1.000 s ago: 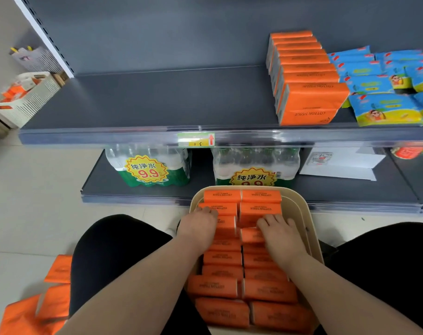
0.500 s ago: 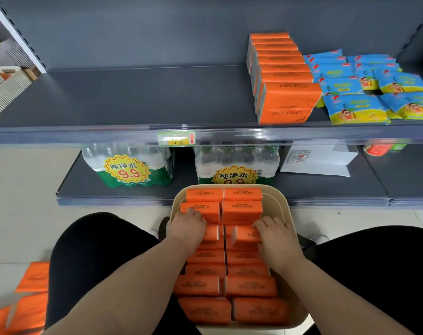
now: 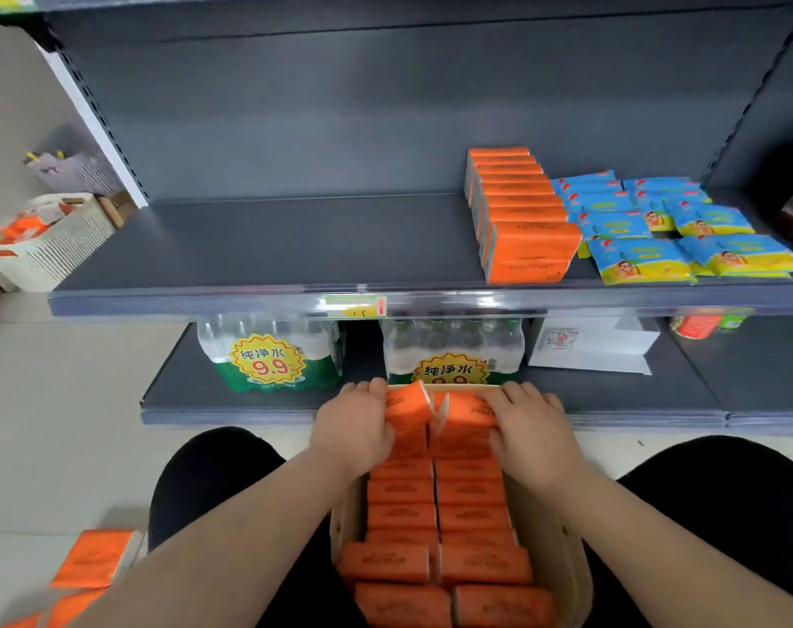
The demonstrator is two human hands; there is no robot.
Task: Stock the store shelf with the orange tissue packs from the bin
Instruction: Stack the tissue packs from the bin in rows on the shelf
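A beige bin between my knees holds two columns of orange tissue packs. My left hand grips the outer side of the far left packs. My right hand grips the outer side of the far right packs. Those packs are tilted up between my palms, above the rest. On the grey shelf a row of orange packs stands at the right.
Blue and yellow packets lie right of the orange row. Bottled water multipacks and a white box fill the lower shelf. Loose orange packs lie on the floor at the left. A white basket stands far left.
Both hands slid toward the far end of the bin and squeezed inward; the far packs have tipped up between them. The view has tilted upward, showing more of the shelf.
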